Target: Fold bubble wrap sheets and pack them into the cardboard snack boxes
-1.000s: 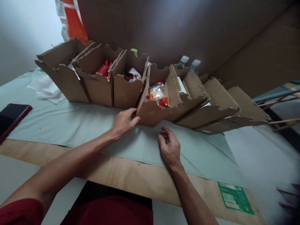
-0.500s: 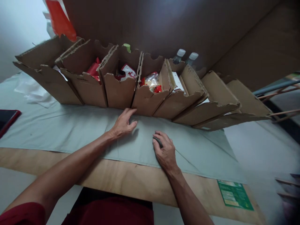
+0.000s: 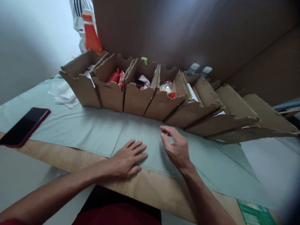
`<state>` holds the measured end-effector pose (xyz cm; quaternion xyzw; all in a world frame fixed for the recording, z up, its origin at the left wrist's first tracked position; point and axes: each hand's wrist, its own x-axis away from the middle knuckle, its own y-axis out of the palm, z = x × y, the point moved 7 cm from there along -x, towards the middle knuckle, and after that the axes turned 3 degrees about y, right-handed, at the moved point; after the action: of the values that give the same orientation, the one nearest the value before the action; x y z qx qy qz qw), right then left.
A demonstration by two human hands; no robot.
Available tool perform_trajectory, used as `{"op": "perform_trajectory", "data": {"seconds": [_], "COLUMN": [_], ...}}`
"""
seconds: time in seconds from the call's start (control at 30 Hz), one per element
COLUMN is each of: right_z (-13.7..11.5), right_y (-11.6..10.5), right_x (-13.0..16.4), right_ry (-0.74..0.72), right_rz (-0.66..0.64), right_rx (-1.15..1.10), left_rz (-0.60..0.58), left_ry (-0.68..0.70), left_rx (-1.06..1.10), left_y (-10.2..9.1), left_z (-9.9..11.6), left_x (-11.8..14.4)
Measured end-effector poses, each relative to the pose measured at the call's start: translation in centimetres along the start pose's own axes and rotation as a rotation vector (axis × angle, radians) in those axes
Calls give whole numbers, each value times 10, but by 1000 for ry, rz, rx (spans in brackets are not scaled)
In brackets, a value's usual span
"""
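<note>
On the table, a green cloth carries a row of cardboard boxes. The left hand lies spread, empty, at the cloth's near edge; the right hand curls loosely, empty, near the boxes.

Seven cardboard boxes are counted. Two hands and two white-capped bottles are noted. One phone, one orange bottle and one green printed sheet are recorded. Box contents, partly hidden, are left untallied.
</note>
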<state>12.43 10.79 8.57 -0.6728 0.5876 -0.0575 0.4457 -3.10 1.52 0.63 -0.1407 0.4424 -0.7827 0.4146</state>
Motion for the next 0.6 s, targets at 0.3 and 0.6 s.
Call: {"op": "perform_trajectory", "data": {"seconds": [0.3, 0.6], "right_z": [-72, -102], "right_y": [41, 24], "right_x": [-147, -67], "right_ry": [31, -9], "right_rz": [-47, -169], "right_rx": [203, 185], "left_rz": [502, 1070], "left_ry": [-119, -387], "left_rx": [256, 258], "left_y": [-22, -53], "left_z": [-3, -26], "left_x": [50, 88]}}
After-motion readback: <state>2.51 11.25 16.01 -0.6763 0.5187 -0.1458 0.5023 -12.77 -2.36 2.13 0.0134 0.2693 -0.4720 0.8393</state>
